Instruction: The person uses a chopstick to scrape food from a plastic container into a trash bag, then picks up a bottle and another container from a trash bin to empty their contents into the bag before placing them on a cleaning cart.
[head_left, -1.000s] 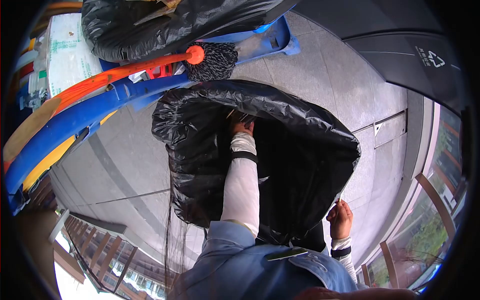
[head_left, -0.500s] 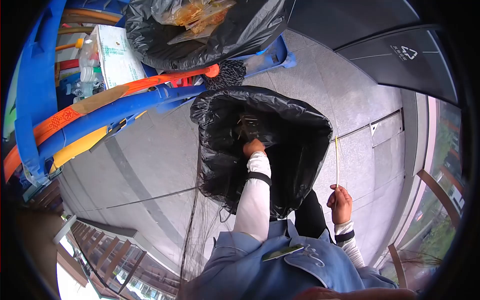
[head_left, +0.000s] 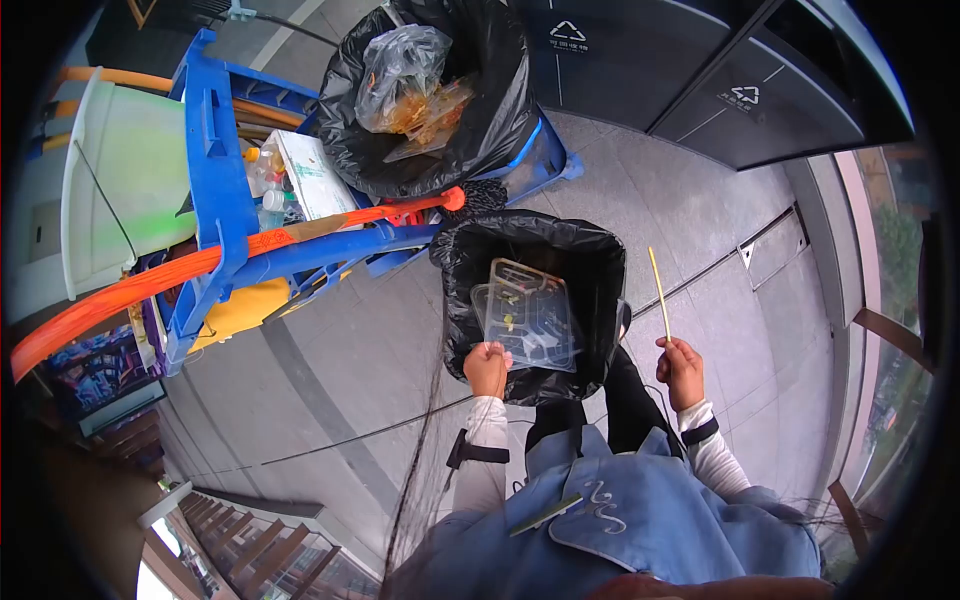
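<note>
My left hand (head_left: 487,369) is closed on the near left corner of a clear plastic food container (head_left: 540,300) with bits of food in it. The container lies over the mouth of a bin lined with a black bag (head_left: 462,268). To the right of the bin my right hand (head_left: 681,373) pinches a thin pale yellow stick (head_left: 658,282), which points up and away from me. My left fingertips are partly hidden at the container's edge.
A blue cart (head_left: 215,170) stands at the left, with an orange-handled mop (head_left: 300,232) across it and a larger black bag (head_left: 500,100) holding plastic waste. Dark recycling bins (head_left: 620,70) line the back. A pale green bucket (head_left: 125,180) hangs at far left.
My left hand has come up out of the bin towards me, bringing the clear container into sight. My right hand still holds the stick. The view has shifted, showing more of the cart.
</note>
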